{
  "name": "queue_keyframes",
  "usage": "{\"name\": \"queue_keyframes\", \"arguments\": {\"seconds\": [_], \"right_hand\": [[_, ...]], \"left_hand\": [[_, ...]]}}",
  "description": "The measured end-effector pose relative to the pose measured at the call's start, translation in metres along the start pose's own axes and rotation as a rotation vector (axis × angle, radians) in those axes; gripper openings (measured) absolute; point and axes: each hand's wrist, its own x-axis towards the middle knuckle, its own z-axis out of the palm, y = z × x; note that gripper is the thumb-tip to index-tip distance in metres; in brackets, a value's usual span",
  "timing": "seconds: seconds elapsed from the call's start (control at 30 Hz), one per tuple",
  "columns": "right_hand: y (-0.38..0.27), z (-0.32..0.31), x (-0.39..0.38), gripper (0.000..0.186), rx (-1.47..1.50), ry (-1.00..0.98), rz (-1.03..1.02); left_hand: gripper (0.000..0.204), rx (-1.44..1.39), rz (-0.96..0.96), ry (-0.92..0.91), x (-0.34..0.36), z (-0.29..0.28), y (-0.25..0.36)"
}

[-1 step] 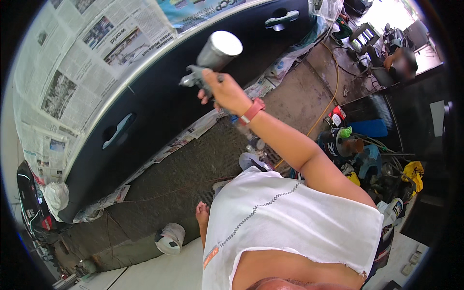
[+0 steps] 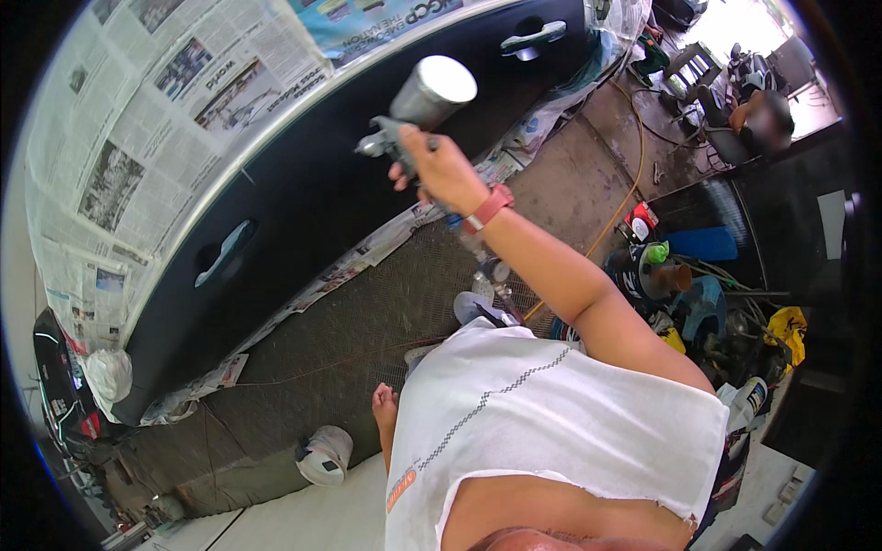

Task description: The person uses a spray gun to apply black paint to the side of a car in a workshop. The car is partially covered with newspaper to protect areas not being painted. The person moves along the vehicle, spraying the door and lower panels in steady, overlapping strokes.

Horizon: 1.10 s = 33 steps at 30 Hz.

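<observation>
Silver metal of the spray gun (image 2: pixel 418 115) catches the light, its round cup pointing up and its nozzle facing the black car side (image 2: pixel 303 197). Against the earlier frame nothing has shifted: the gun, the arm and the car sit in the same places. The right hand (image 2: pixel 441 170) is wrapped closed around the gun's grip, held out at arm's length with a red wristband (image 2: pixel 489 208) just behind it. The left hand is out of view.

Two door handles show on the black panel, the nearer door handle (image 2: pixel 223 252) at lower left and the far door handle (image 2: pixel 533 38) at top. Newspaper (image 2: pixel 138 138) covers the windows above the panel, and more sheets run along its lower edge, touching the floor. Between the car's lower edge and the person's bare foot (image 2: pixel 384 404) lies a strip of dark mesh floor (image 2: pixel 367 312), open along the car's length. A white tape roll (image 2: pixel 324 455) lies near the foot. To the right the room is crowded: a yellow hose (image 2: pixel 634 174) trails across the floor, with cans, rags and tools heaped beside the person's arm. Another person (image 2: pixel 761 118) sits well apart at upper right.
</observation>
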Motion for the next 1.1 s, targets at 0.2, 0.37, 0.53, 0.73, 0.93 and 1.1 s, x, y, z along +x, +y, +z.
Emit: {"name": "queue_keyframes", "arguments": {"seconds": [0.2,0.37,0.53,0.73,0.93,1.1], "right_hand": [[-0.021,-0.155,0.017,0.055,-0.001,0.339,-0.091],[-0.018,-0.287,0.025,0.058,-0.033,0.569,-0.182],[-0.018,-0.401,0.047,0.066,-0.067,0.781,-0.198],[-0.007,-0.506,0.082,0.075,-0.101,0.99,-0.173],[0.036,-0.51,0.085,0.072,-0.149,1.071,-0.127],[0.095,-0.397,0.042,0.065,-0.19,0.813,-0.083]], "left_hand": [[0.037,0.483,0.284,-0.24,-0.004,-0.014,-0.058],[0.038,0.63,0.081,-0.196,-0.036,0.008,-0.043],[0.038,0.609,0.014,-0.148,-0.025,0.031,-0.004],[0.041,0.494,-0.029,-0.081,0.002,0.063,0.083],[0.044,0.652,-0.005,-0.11,0.015,0.093,0.137],[0.043,0.584,0.127,-0.333,0.02,0.182,0.209]]}}
